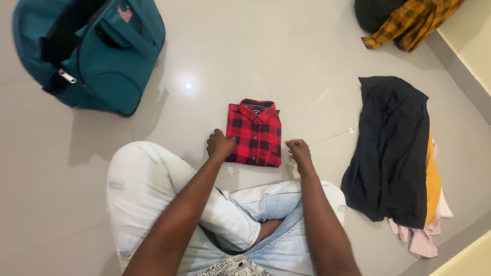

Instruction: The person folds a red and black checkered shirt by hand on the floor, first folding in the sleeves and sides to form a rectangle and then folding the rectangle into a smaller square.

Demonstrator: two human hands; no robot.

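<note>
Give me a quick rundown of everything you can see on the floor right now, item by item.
folded shirt: one, red and black check, collar up, on the floor in front of the person
travel bag: one, teal, zip open, top left
black garment: one, spread on top of the pile at right
clothes under it: several, an orange and a pink piece show at the edge; exact count cannot be told
checked garment: one, orange and black, top right by the wall, beside a dark item
floor: pale glossy tiles
legs: crossed, light blue jeans
left hand: grip closed, touching the shirt's left edge
right hand: grip closed, just right of the shirt's lower corner
</note>
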